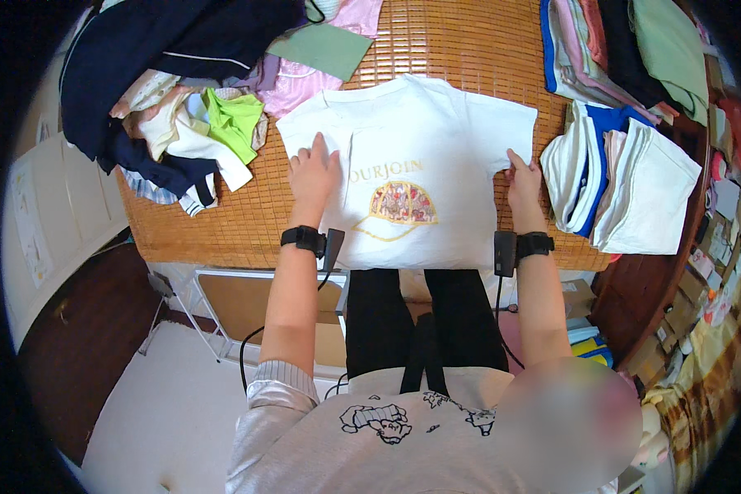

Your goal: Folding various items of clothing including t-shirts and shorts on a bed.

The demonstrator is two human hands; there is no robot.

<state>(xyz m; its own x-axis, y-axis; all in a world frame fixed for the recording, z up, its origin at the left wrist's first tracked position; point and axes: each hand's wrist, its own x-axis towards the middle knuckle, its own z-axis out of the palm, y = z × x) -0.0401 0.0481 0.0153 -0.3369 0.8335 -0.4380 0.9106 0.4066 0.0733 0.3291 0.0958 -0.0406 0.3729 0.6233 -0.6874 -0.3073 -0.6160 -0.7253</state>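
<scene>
- One white T-shirt (461,148): I logged it on my head view lying flat on the bamboo-slat mat (461,41), directly before the person, its hem reaching the mat's near edge.
- Bearing: the collar pointed away from the person and the hem toward them; the long axis, neck to hem, ran almost straight out, with sleeves to left and right.
- Front print (399,206), gold lettering over a patterned cap: upright from the person's side, the cap's brim pointing left.
- Left hand (314,177): palm down, fingers spread on the shirt's left side, forefinger pointing away.
- Right hand (524,181): thumb and forefinger pinching the lower edge of the right sleeve.
- Black wristbands (309,240), two: one I noted on each wrist.
- Loose heap (181,123), to the left: a navy garment (132,66) and a lime-green garment (237,119) among others.
- Folded stack (650,193), white and blue, to the right, near the right hand.
- Farther pile (671,58), beyond that stack: a pale green cloth on its right side.
</scene>
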